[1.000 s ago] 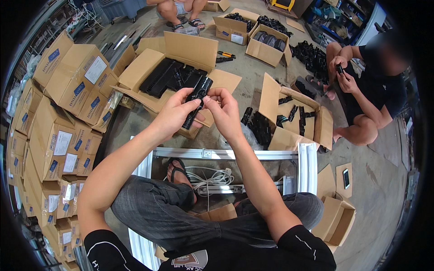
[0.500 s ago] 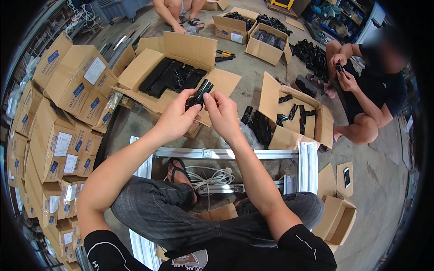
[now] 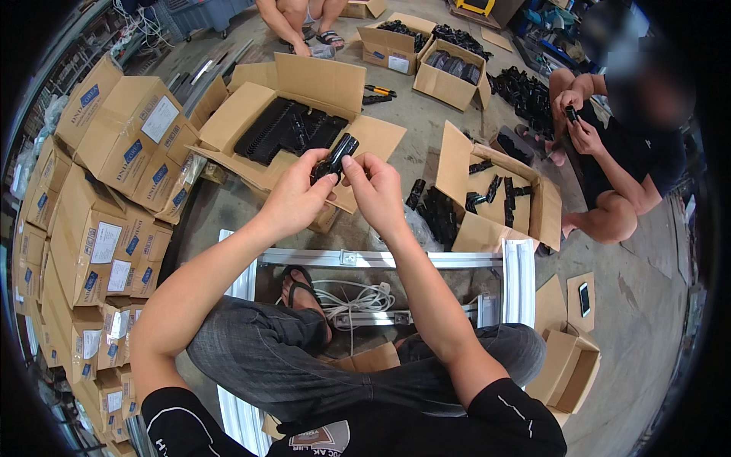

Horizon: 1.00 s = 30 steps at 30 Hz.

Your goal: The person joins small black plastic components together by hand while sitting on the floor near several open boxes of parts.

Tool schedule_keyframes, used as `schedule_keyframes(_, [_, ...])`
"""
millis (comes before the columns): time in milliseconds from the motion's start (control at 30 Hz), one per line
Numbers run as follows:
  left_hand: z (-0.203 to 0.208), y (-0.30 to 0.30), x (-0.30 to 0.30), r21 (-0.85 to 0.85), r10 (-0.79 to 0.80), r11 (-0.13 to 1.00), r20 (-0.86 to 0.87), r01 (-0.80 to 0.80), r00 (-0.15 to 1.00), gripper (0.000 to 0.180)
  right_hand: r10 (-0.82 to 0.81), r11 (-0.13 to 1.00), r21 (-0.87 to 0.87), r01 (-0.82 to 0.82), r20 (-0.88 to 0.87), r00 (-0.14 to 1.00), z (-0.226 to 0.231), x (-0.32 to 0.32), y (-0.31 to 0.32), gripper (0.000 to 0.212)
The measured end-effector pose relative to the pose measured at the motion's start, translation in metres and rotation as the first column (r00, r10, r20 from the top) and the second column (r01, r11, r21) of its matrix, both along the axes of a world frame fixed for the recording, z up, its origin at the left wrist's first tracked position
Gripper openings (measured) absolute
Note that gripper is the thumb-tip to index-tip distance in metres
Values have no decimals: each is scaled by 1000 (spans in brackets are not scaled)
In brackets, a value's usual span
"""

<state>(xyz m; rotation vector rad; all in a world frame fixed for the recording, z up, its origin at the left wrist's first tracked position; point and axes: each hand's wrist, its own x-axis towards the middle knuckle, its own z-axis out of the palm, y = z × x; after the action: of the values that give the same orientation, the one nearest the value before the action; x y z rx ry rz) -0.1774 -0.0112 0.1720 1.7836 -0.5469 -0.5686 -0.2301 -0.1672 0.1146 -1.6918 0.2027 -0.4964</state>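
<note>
Concrete floor (image 3: pixel 632 320) all round. Lower ctr. of pic: alum. rail (image 3: pixel 381 260). Just above, mid-pic, L hand (image 3: pixel 301 194) grips a glossy blk tubular part (image 3: pixel 345 148), R hand (image 3: pixel 375 186) pinching its side. Beyond, upper L of ctr., open carton (image 3: pixel 320 80) w/ blk ribbed pieces (image 3: pixel 263 133). Upper R, co-worker (image 3: pixel 632 152) holding small blk piece (image 3: pixel 571 114).

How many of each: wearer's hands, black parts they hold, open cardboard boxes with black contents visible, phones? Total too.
Left hand, right hand: 2
Held black part: 1
Boxes with visible black contents, namely front-left box, front-right box, back-left box, back-right box: 4
Phone: 1
Total: 8
</note>
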Motion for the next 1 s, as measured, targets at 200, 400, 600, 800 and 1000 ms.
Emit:
schedule_keyframes(200, [-2,-1,1,-16,-15,1000,-35,15,999,41,-70,993,100,67,30,997,2,-1,6,38])
schedule_keyframes(400, [-18,3,4,19,-120,992,-37,121,992,44,51,943,330,-46,-6,999,-9,4,4,40])
schedule_keyframes(600, [-3,-5,2,32,-125,991,-172,132,977,50,115,872,479,-102,2,993,-12,2,-8,34])
schedule_keyframes(800, [10,5,11,52,-178,980,-182,190,967,53,198,845,505,-177,12,980,7,-6,-12,34])
schedule_keyframes(1000, [22,8,14,146,-159,974,-116,175,980,51,240,775,586,-238,76,968,3,-4,-14,30])
